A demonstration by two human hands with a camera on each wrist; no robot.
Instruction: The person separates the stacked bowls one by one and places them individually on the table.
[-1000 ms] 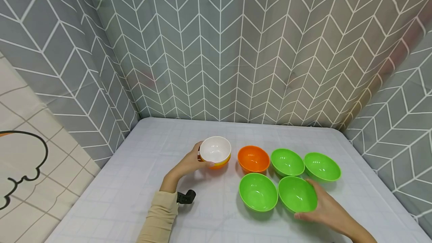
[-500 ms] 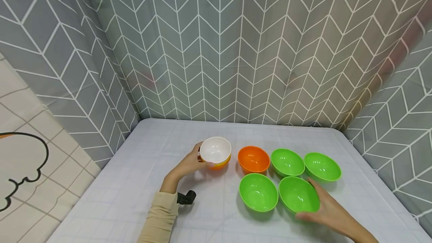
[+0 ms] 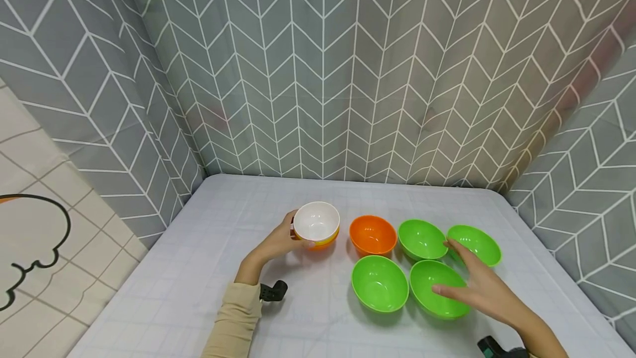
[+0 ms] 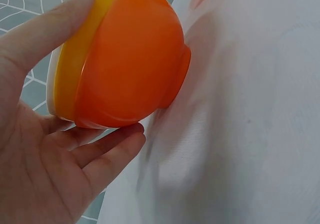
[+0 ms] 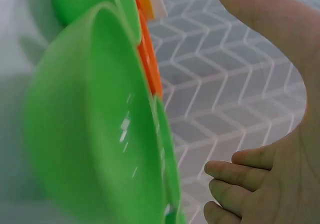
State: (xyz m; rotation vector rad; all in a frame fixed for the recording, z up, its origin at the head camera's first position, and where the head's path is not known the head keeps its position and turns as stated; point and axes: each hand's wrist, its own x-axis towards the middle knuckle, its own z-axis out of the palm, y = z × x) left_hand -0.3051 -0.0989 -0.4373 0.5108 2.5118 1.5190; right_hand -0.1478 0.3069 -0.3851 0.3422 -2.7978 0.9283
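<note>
At the table's middle my left hand (image 3: 278, 241) grips a stack of nested bowls, thumb on the near side and fingers round the far side. Its top is a white bowl (image 3: 317, 220); a yellow bowl (image 4: 71, 78) and an orange bowl (image 4: 132, 58) lie beneath, seen in the left wrist view. My right hand (image 3: 479, 286) hovers over the front right green bowl (image 3: 437, 291), thumb and fingers spread, holding nothing. In the right wrist view a gap separates the palm (image 5: 295, 184) from that bowl's rim.
A separate orange bowl (image 3: 372, 233) stands right of the stack. Beside it sit two green bowls, one nearer (image 3: 422, 239) and one farther right (image 3: 479, 241). Another green bowl (image 3: 380, 286) stands in front. A patterned grey curtain (image 3: 323, 70) hangs behind the white table (image 3: 199, 269).
My right hand has let go of the front right green bowl and risen above it, its fingers opening. The left hand and its stack have stayed almost still.
</note>
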